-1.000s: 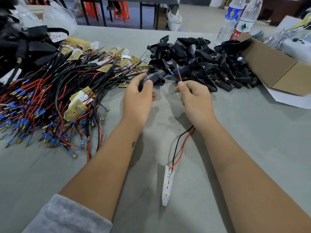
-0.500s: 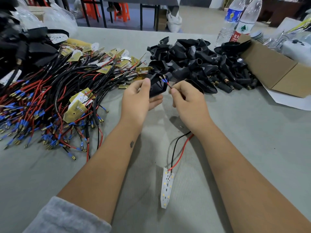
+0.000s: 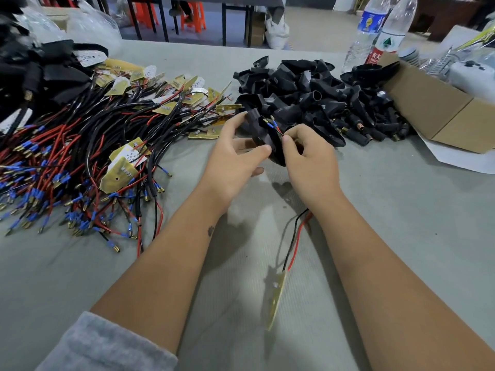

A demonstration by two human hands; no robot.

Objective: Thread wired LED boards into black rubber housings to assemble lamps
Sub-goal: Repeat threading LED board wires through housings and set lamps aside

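Observation:
My left hand (image 3: 235,159) grips a black rubber housing (image 3: 263,132) between thumb and fingers above the grey table. My right hand (image 3: 308,156) pinches the red and black wires (image 3: 293,242) of an LED board, with their blue-sleeved tips (image 3: 272,124) lying at the housing's open side. The wires run under my right wrist to the LED board (image 3: 277,298), which hangs edge-on above the table in front of me.
A heap of wired LED boards (image 3: 88,156) covers the left of the table. Loose black housings (image 3: 321,100) are piled behind my hands. At the right stand a cardboard box (image 3: 439,111) and two water bottles (image 3: 375,30). Finished black pieces (image 3: 34,73) lie far left.
My left hand turned the housing so its open side faces up and right. The right hand brought the wire tips to that opening. The LED board rotated from flat to edge-on.

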